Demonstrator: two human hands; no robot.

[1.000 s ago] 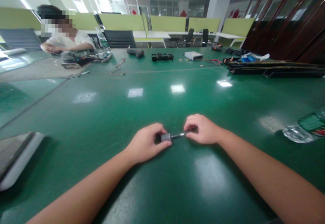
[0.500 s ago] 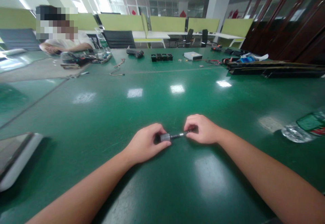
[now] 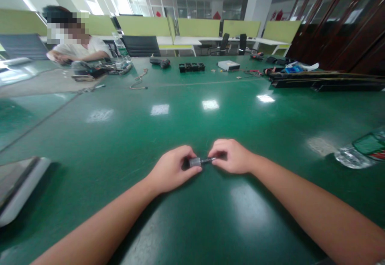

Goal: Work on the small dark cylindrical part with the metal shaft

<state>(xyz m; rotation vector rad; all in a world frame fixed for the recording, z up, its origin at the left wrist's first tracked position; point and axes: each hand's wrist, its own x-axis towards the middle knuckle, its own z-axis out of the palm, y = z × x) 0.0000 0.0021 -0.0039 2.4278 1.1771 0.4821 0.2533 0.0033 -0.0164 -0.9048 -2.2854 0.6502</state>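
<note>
From my screen I see a broad open stretch of green table (image 3: 180,126) beyond the left hand (image 3: 171,169) and right hand (image 3: 233,156) — then a black block (image 3: 191,67), pale box (image 3: 229,65) and long dark bars (image 3: 331,83) obstruct. A bottle (image 3: 351,157) bounds my right, a flat slab (image 3: 27,187) my left. Between the hands — little room, bridged by a slim piece (image 3: 206,161).

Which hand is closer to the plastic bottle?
Right. The right hand, pinching a thin rod, is left of the bottle; the left hand, holding a grey cylinder, is farther left.
</note>
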